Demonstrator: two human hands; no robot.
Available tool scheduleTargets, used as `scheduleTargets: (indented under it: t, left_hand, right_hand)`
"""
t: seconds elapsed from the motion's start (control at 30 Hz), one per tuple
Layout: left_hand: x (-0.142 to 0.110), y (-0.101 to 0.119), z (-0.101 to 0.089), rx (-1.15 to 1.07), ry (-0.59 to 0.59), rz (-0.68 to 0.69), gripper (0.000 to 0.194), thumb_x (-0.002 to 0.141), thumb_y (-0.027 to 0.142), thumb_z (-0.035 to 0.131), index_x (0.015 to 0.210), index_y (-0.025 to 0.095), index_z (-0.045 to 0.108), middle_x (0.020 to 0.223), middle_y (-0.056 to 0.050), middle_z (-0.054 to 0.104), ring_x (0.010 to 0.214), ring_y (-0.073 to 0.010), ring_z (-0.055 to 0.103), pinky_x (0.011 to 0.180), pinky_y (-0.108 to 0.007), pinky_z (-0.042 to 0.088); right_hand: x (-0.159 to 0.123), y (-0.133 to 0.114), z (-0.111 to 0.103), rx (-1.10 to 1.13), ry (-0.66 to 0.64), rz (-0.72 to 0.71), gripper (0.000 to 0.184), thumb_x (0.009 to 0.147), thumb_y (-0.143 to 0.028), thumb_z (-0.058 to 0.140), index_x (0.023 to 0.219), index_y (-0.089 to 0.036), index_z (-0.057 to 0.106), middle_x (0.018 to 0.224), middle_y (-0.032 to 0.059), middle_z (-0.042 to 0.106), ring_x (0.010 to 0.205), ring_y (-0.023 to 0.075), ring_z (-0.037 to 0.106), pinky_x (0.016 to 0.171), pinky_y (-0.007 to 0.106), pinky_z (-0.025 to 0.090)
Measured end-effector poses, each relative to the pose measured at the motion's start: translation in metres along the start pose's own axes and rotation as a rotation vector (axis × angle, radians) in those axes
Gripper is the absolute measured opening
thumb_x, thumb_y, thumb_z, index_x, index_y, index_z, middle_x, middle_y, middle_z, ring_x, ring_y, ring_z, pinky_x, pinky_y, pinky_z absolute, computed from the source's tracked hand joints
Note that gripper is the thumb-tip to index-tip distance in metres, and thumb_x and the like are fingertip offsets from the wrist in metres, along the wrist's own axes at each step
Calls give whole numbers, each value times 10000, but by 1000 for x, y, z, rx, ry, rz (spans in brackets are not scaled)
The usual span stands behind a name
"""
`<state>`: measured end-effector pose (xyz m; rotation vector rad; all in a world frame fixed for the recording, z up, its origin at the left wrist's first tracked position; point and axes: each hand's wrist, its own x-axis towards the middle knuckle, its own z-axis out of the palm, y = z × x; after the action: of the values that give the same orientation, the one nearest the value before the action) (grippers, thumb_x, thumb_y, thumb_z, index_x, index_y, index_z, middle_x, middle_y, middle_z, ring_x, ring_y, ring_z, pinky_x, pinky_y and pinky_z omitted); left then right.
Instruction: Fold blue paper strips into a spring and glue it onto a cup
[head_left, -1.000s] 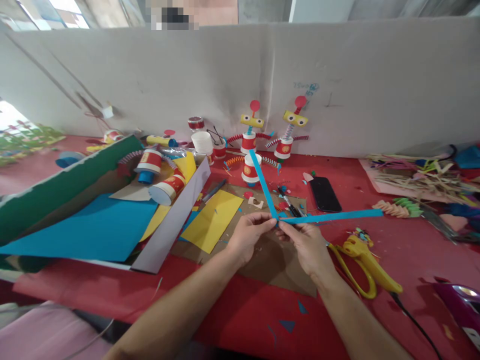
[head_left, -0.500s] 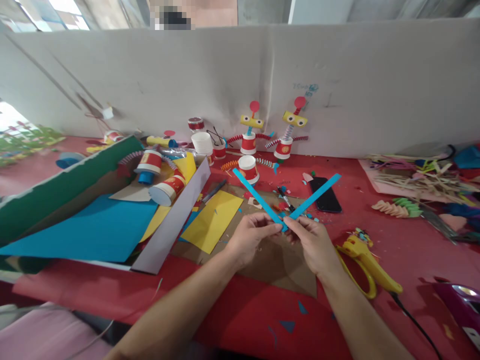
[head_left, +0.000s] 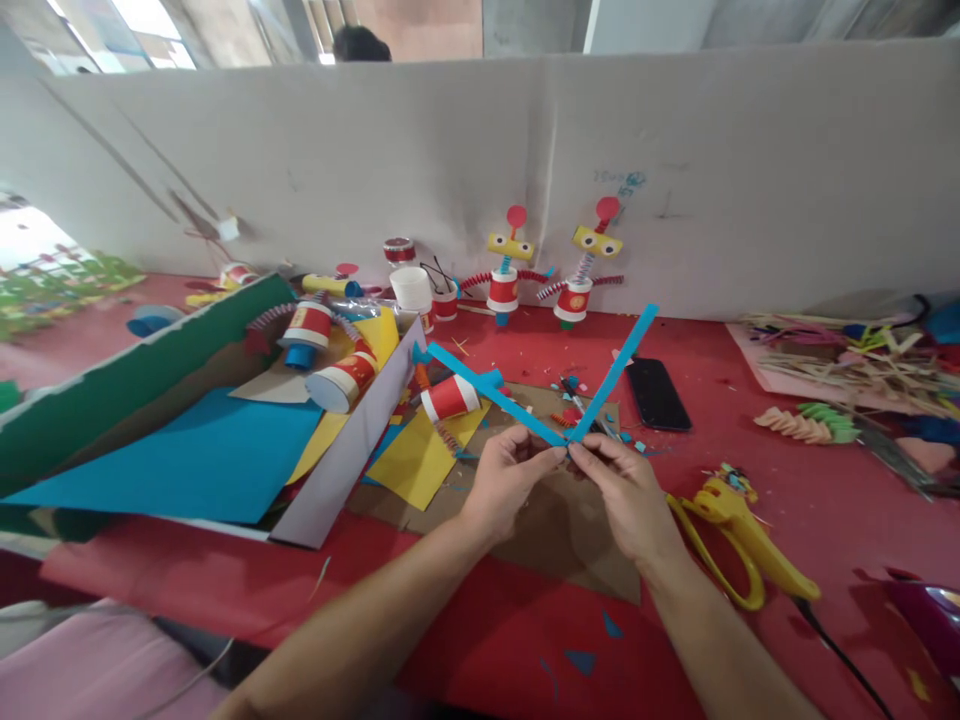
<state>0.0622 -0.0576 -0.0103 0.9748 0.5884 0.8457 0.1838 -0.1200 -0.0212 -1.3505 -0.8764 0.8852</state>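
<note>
Two blue paper strips (head_left: 495,392) meet in a V, their lower ends overlapping at my fingertips. My left hand (head_left: 514,475) is closed, pinching the strips near the joint between thumb and fingers. My right hand (head_left: 619,490) also pinches there, thumb on top, close against the left. Just beyond the left strip, a red and white paper cup figure (head_left: 448,398) with springy paper arms lies on its side, partly over a yellow paper sheet (head_left: 405,470). Under my hands is a brown cardboard sheet (head_left: 585,550) dotted with scraps.
A box (head_left: 142,385) with coloured paper and cup figures stands at left. Two finished-looking cup robots (head_left: 504,290) stand by the white board (head_left: 375,150). On the right are a phone (head_left: 658,393), yellow-handled scissors (head_left: 712,555), a yellow glue gun (head_left: 757,535) and thin sticks (head_left: 847,350).
The cup figure that stood upright behind the strips now lies on its side, nearer and to the left. The V of strips has tilted, its left arm lower and right arm steeper.
</note>
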Motion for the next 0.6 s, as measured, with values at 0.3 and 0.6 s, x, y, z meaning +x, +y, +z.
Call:
scheduleTargets:
  t: [0.3, 0.6]
  left_hand:
    - [-1, -4, -2, 237, -76, 224, 115, 753, 206, 667, 855, 152, 667, 812, -38, 668, 766, -157, 626, 762, -302, 501]
    - [-9, 9, -2, 230, 25, 327, 108, 789, 201, 605, 834, 165, 697, 845, -60, 689, 846, -189, 620, 820, -318, 480]
  right_hand:
    - [1, 4, -8, -179, 26, -193, 125, 802, -308, 646, 718, -222, 679, 723, -9, 612, 724, 153, 536, 689, 266, 404]
    - [33, 15, 27, -522, -168, -505, 314, 899, -289, 431, 1131, -259, 640, 1108, 72, 666, 1003, 247, 606, 887, 427, 482]
